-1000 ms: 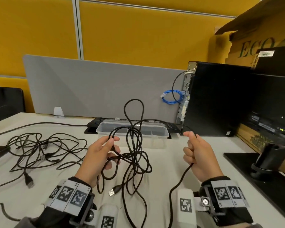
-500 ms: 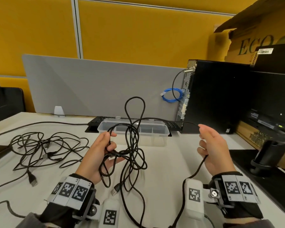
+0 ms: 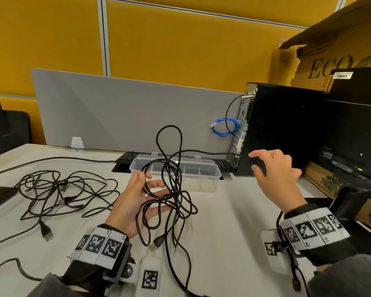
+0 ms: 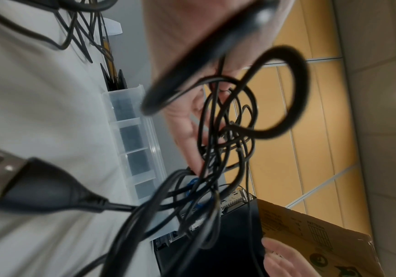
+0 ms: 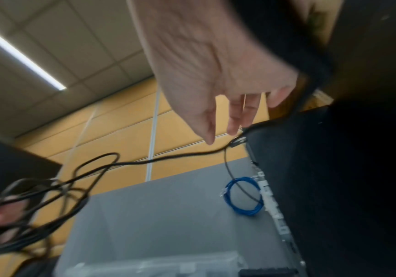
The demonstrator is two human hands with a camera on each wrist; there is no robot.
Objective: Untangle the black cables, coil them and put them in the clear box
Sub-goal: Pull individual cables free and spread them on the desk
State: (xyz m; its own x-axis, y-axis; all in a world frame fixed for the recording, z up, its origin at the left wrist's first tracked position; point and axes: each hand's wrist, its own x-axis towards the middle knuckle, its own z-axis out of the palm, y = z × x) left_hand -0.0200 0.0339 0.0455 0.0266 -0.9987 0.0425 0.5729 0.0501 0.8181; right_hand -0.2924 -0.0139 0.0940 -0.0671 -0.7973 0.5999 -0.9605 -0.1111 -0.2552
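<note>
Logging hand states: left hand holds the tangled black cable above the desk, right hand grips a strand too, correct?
Not quite. The right hand is open, fingers spread, gripping nothing, as the right wrist view shows. The left hand does hold the tangled black cable.

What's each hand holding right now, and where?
Left hand holds the tangled black cable bundle by its upper loops. Right hand is open, holding nothing.

Bare table [image 3: 234, 221] lies open between both hands. Cable pile [image 3: 58, 189] blocks the left; computer tower [image 3: 287, 129] walls the right; clear box [image 3: 201, 179] and divider [image 3: 126, 112] close the far side.
</note>
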